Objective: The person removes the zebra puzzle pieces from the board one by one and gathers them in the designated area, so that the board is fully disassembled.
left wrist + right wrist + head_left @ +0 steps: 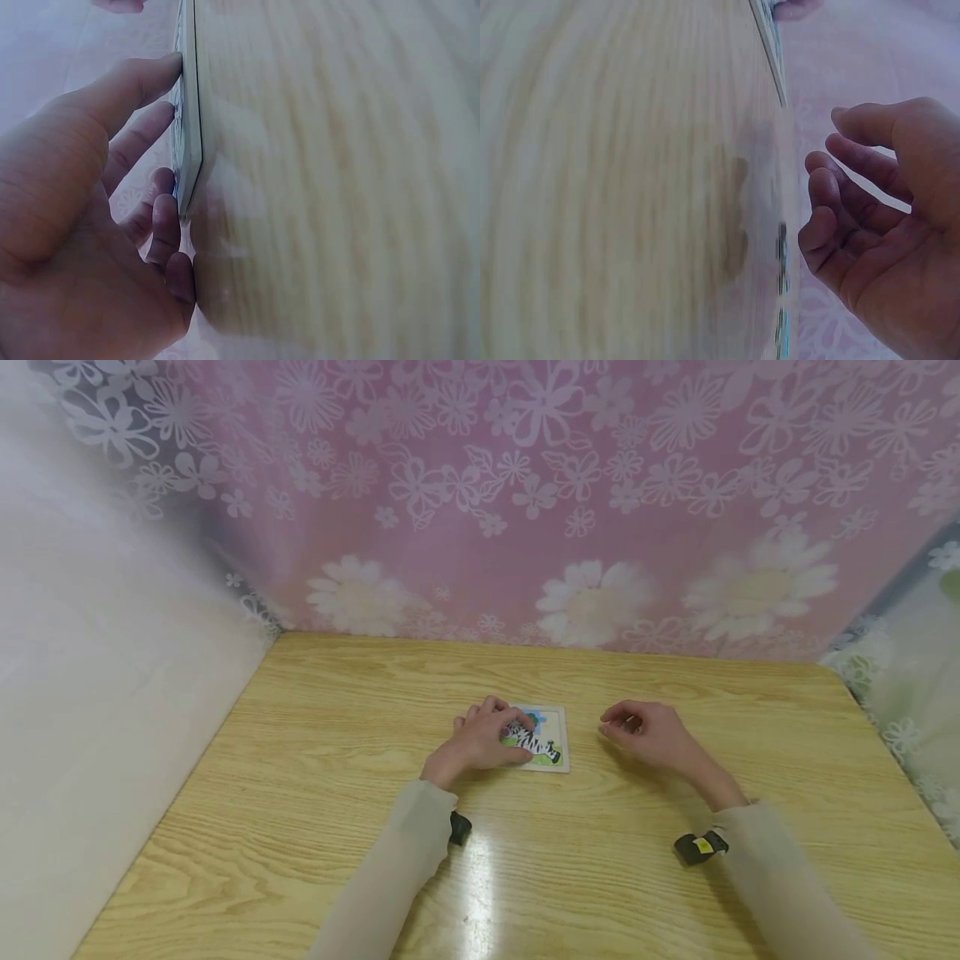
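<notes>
A small square picture puzzle [555,739] with a pale border lies flat on the table, showing a zebra on green and blue. My left hand [480,739] is over its left side, thumb and index finger set apart on the picture. In the left wrist view, those fingertips of the left hand [82,172] touch the puzzle's face [192,135], while the lower fingers bend at its near edge. To the right, apart from the puzzle, my right hand [652,735] hovers just above the table with loosely curled fingers. Nothing shows between its thumb and fingertips [840,116].
The wood-grain table [337,735] runs back to a pink flowered curtain [450,527]. A pale wall [112,652] bounds the left side. Thin dark and teal slivers [783,330] show along the tabletop in the right wrist view; I cannot tell what they are.
</notes>
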`<state>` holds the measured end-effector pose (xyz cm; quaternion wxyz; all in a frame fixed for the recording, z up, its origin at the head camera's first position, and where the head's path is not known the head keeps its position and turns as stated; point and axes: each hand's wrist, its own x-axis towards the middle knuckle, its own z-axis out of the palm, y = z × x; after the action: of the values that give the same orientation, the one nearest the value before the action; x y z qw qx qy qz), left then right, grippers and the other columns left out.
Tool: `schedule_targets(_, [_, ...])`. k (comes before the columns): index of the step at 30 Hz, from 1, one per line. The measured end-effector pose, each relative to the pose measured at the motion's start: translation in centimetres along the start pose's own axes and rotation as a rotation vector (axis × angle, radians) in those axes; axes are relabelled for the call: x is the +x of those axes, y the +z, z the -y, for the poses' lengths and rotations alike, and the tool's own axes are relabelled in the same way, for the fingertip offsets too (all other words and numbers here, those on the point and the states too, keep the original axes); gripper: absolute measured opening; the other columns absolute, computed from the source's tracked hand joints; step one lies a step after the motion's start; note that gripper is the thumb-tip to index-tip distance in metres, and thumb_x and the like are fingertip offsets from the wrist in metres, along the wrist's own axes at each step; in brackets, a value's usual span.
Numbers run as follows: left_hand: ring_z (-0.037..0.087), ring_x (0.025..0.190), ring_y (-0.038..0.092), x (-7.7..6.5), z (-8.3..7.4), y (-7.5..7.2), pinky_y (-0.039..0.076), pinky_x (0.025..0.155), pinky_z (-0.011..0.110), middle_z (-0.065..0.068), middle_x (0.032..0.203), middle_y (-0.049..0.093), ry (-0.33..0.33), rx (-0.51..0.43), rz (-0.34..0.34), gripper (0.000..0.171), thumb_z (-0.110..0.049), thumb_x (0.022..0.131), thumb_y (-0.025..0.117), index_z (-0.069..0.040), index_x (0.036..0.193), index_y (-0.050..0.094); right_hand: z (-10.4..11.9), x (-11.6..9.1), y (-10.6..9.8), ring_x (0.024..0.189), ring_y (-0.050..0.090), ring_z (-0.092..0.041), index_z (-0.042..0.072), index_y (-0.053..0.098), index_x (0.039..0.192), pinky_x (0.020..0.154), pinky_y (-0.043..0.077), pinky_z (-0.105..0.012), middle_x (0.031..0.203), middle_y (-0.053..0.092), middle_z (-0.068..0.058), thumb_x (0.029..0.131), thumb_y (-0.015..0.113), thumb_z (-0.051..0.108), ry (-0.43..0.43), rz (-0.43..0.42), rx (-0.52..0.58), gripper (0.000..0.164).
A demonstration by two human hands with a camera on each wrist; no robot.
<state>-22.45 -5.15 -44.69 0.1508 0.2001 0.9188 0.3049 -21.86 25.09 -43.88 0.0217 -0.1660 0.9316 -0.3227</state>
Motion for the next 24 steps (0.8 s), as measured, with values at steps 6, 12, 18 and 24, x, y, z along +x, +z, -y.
schedule_targets(6, [0.028,0.115,0.038,0.2,0.1,0.2,0.024,0.093,0.048,0.004,0.142,0.044,-0.007,0.007,-0.006,0.035,-0.043,0.093,0.074,-0.035,0.126,0.064,1.2,0.2,1.4,0.082,0.064,-0.014,0.011,0.074,0.108,0.071,0.052,-0.028,0.094,0.073,-0.004,0.098,0.07,0.027,-0.002,0.042,0.044,0.019])
schedule_targets(12, [0.029,0.114,0.038,0.2,0.0,0.2,0.024,0.093,0.048,0.004,0.141,0.044,-0.01,0.007,-0.006,0.034,-0.043,0.093,0.074,-0.035,0.125,0.065,2.1,0.6,2.6,0.085,0.066,-0.014,0.011,0.074,0.108,0.075,0.054,-0.029,0.095,0.073,-0.003,0.096,0.073,0.022,-0.042,0.079,0.069,0.016])
schedule_targets(18, [0.027,0.109,0.039,0.1,-0.2,0.1,0.024,0.091,0.048,0.003,0.138,0.044,-0.008,0.007,0.0,0.032,-0.043,0.093,0.074,-0.035,0.122,0.065,2.8,1.0,3.3,0.087,0.066,-0.014,0.01,0.074,0.109,0.076,0.055,-0.031,0.096,0.073,-0.003,0.094,0.075,0.019,-0.075,0.119,0.097,0.018])
schedule_targets(24, [0.027,0.109,0.039,0.1,-0.2,0.0,0.025,0.091,0.048,0.002,0.138,0.044,-0.01,0.003,0.002,0.03,-0.043,0.093,0.074,-0.035,0.121,0.066,3.4,1.3,3.9,0.085,0.065,-0.012,0.009,0.073,0.113,0.075,0.053,-0.03,0.097,0.072,-0.002,0.092,0.077,0.021,-0.076,0.167,0.078,0.024])
